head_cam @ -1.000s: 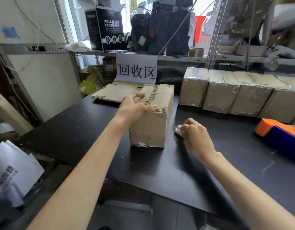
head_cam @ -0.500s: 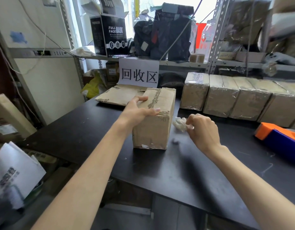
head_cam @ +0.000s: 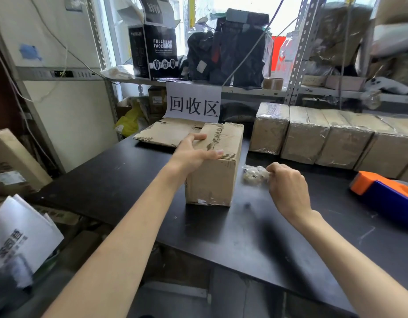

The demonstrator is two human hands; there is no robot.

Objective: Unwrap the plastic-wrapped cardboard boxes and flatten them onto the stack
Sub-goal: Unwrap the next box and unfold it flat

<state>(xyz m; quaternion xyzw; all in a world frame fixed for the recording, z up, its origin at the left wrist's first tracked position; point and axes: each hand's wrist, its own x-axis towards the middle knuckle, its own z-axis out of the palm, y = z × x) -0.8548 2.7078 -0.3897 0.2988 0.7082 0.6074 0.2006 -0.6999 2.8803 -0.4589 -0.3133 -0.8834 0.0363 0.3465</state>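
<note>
bare box steadied, wrap bunched in the other hand

an unwrapped cardboard box (head_cam: 213, 180) stood upright near the middle of the black tabletop (head_cam: 102, 182). the left hand (head_cam: 193, 153) gripped its near top corner, thumb lying along the top face and fingers curled over the front edge. just right of the box, the right hand (head_cam: 288, 189) pinched a crumpled wad of clear plastic wrap (head_cam: 252, 174) in its curled fingertips; the wad seemed to hang a little above the tabletop, though the blur made that hard to judge.

behind the box and touching its far left side lay the stack of flattened cardboard (head_cam: 168, 131), under a white paper sign (head_cam: 193, 103) with three printed characters. a row of wrapped boxes (head_cam: 306, 134) ran along the back of the tabletop to the right, set side by side and shiny with film. an orange and blue tape dispenser (head_cam: 386, 195) sat at the right edge, well apart from the right hand. a black face mask carton (head_cam: 161, 49) stood on the shelf above.
</note>
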